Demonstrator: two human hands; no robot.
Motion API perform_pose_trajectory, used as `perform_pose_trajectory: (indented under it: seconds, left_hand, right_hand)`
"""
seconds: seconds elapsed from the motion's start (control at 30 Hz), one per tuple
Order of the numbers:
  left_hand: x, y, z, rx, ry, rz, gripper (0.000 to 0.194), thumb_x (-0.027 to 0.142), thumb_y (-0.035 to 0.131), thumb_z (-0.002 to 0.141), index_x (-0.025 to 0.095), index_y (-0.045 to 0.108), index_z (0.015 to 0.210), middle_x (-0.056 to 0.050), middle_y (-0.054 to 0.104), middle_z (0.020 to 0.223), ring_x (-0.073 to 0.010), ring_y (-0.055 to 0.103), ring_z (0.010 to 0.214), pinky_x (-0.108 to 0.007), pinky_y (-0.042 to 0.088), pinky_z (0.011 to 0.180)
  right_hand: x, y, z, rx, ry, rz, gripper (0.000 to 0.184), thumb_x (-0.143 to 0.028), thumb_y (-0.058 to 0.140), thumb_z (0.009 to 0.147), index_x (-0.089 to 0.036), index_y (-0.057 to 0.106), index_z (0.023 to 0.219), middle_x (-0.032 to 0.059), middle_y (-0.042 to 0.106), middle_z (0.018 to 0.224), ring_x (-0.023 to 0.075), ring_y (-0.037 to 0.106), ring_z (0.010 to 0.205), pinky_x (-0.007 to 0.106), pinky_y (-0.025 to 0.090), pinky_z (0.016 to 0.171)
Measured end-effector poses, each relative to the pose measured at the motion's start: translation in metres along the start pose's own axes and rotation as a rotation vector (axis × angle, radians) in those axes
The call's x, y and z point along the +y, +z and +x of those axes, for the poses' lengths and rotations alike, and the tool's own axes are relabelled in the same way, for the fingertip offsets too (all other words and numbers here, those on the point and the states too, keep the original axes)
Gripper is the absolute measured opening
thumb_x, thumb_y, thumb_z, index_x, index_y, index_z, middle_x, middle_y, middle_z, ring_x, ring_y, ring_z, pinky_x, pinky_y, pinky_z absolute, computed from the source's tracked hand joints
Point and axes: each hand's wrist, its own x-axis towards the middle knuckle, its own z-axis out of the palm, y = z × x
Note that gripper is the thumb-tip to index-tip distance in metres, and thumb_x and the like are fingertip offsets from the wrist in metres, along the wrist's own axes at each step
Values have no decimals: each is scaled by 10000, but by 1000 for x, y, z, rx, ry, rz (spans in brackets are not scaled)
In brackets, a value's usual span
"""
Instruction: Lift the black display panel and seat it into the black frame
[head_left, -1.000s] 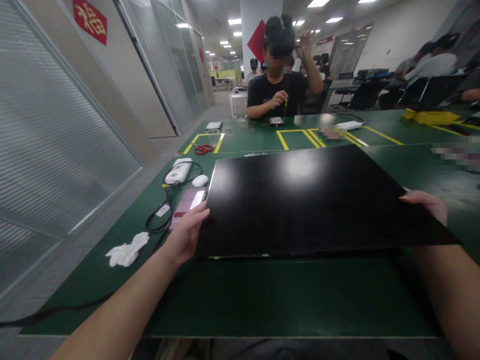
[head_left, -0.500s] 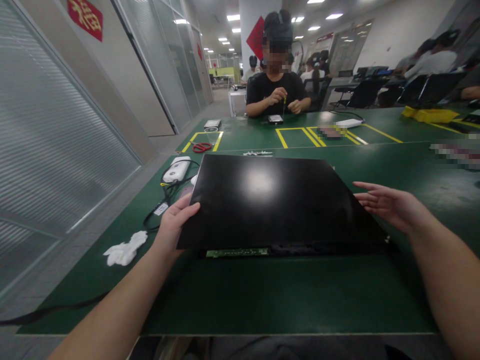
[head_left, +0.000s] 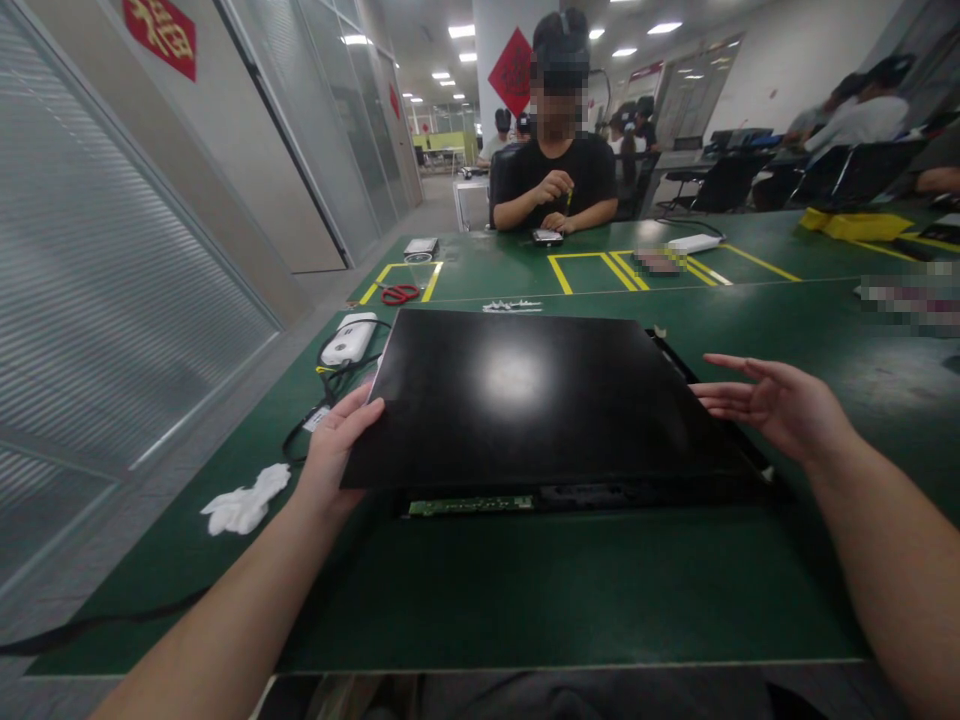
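A flat black display panel, glossy with a bright reflection, lies tilted over a black frame on the green table. Its left edge is gripped by my left hand, thumb on top and fingers beneath. At the right edge, my right hand is open with fingers stretched out; its lower fingertips reach the panel's side, though I cannot tell whether they touch it. A narrow green circuit board shows below the panel's near edge. Most of the frame is hidden under the panel.
To the left lie crumpled white tissue, a white device and black cables. Red-handled scissors and small white pieces are beyond the panel. Across the table, a person in black works on a small drive.
The panel has shifted slightly left with my left hand, showing more of the frame along its right side. My right hand stays stretched out. The co-worker's one hand moved down to the drive.
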Motion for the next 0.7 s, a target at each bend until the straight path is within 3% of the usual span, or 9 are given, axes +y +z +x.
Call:
perform_pose_trajectory:
  seconds: [0.13, 0.53, 0.7]
  left_hand:
    - [0, 0, 0, 7, -2, -22, 535, 252, 867, 648, 163, 728, 1157, -60, 802, 978, -256, 767, 870, -306, 641, 769]
    - [-6, 16, -10, -6, -118, 56, 626, 284, 941, 540, 146, 691, 1098, -60, 793, 839, -263, 761, 756, -305, 619, 657]
    - [-11, 17, -8, -66, -169, 95, 621, 317, 908, 624, 127, 688, 1173, -86, 797, 902, -247, 756, 738, -250, 569, 552]
  right_hand:
    - [0, 0, -1, -43, 6, -5, 515, -375, 393, 864, -174, 598, 1290, 177, 767, 929, 249, 739, 750, 340, 580, 636]
    - [5, -1, 4, 105, 20, -163, 506, -412, 359, 918, -197, 605, 1303, 113, 759, 773, 204, 715, 689, 273, 537, 621]
    - [3, -3, 4, 153, -7, -201, 517, -386, 353, 933, -172, 603, 1332, 109, 746, 729, 193, 702, 634, 256, 516, 564]
